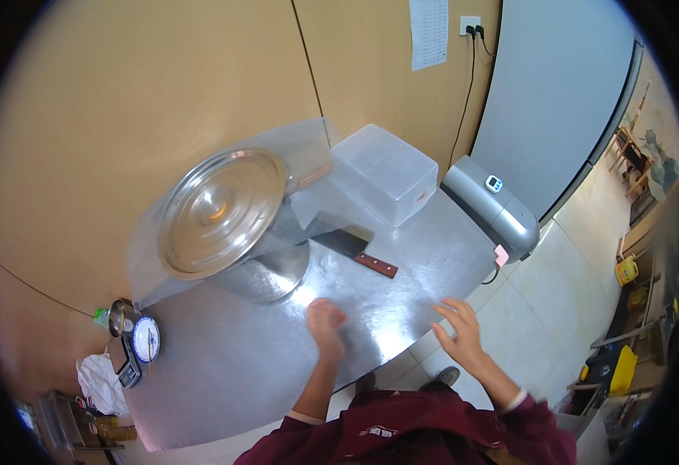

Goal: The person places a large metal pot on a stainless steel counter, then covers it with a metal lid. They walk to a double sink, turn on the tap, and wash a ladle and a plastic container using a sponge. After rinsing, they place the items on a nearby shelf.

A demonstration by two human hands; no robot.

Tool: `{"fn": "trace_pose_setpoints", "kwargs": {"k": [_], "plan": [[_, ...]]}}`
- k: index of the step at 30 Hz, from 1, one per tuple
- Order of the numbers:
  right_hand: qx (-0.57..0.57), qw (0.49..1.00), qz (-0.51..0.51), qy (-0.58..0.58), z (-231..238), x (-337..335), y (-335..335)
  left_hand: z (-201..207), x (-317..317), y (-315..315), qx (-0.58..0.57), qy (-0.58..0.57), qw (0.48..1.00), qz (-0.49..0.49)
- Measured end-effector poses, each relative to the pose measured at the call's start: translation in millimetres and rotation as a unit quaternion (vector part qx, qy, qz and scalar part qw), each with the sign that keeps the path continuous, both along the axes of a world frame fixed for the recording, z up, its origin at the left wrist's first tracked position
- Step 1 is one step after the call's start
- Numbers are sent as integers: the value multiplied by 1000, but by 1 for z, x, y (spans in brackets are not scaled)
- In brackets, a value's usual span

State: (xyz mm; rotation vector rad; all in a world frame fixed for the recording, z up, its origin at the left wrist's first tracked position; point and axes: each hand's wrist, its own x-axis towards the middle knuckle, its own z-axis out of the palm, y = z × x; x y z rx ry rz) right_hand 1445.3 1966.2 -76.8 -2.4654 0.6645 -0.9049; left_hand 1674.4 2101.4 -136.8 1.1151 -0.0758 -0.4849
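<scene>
My left hand [325,327] hovers over the front part of the steel table [223,364], fingers loosely bent and a little blurred, with nothing visible in it. Over the table's front right edge, my right hand [461,335] is open, fingers spread and holding nothing. Beyond both hands lies a cleaver [347,245] with a dark blade and a reddish-brown riveted handle. A large steel pot [273,275] stands behind my left hand. Its round lid [223,211] rests on top, over a translucent plastic sheet [149,267] that spreads toward the wall.
A translucent plastic box [386,170] sits upside down at the back. Past the right table edge stands a grey appliance [494,208]. On the left are a blue-rimmed plate [146,339], a scale [126,368], a metal bowl [122,316] and a white bag [99,384].
</scene>
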Motion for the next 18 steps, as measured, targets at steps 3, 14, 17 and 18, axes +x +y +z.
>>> {"fn": "trace_pose_setpoints", "kwargs": {"k": [3,14,17,18], "plan": [[103,988,-115,13,-58,-115,-14,-4,-54,-48,55,-63,993,-85],[215,937,-276,10,-126,-327,-84,168,17,-32,383,-642,582,319],[151,969,-196,19,-108,-290,-123,207,98,27,419,-574,628,317],[149,974,-173,14,-99,-270,-131,212,130,48,423,-542,654,315]]}}
